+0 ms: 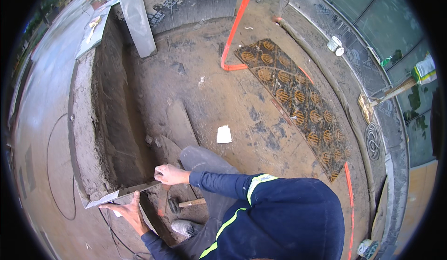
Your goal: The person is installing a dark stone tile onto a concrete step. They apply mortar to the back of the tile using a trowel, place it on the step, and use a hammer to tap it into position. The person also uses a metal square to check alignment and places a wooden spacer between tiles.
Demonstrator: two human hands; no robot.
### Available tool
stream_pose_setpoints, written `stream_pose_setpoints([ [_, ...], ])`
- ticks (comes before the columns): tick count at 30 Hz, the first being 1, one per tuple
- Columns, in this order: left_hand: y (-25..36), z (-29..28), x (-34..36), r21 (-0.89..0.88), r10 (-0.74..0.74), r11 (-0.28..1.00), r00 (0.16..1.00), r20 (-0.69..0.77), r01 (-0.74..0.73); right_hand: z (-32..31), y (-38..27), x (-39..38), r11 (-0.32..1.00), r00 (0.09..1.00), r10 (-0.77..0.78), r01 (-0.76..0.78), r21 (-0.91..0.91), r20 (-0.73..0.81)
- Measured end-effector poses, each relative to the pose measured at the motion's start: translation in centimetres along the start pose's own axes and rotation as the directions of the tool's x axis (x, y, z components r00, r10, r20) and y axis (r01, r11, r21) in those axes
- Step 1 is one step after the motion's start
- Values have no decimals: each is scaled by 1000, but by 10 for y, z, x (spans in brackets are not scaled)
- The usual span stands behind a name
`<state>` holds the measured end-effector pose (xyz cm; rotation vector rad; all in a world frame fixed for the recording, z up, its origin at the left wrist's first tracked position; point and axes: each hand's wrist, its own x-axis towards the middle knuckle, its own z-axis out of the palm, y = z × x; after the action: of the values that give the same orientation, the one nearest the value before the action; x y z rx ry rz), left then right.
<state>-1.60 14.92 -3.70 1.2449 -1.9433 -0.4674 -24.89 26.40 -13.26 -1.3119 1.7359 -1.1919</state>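
A narrow grey straight strip (pixel 123 193) lies across the near end of a low, rough mortar-covered wall (pixel 86 139). Along its near side my left hand (pixel 128 212) rests with fingers stretched out and thumb raised against the edge. At the strip's right end my right hand (pixel 171 174) is closed, its fingers curled and pinched together; what they hold, if anything, is hidden. Between my arms a hammer (pixel 191 203) with a wooden handle lies on the ground, close to my shoe (pixel 185 227).
A grey post (pixel 135 18) stands by the wall's far end. Ahead lie a flat grey board (pixel 182 123) and a white scrap (pixel 224 134). Rightward are a dark printed sheet (pixel 298 102), orange conduit (pixel 234 32) with wires, a long hose (pixel 335 85) and a white bucket (pixel 335 45).
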Motion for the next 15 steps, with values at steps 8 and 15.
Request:
stream_pose_setpoints([
  [8, 4, 11, -1, 77, 10, 997, 999, -31, -8, 10, -7, -6, 1000, 993, -13, 13, -4, 118],
  [15, 4, 12, -6, 207, 25, 978, 999, 35, -32, 37, 44, 9, 560, 781, -519, 618, -552, 348],
])
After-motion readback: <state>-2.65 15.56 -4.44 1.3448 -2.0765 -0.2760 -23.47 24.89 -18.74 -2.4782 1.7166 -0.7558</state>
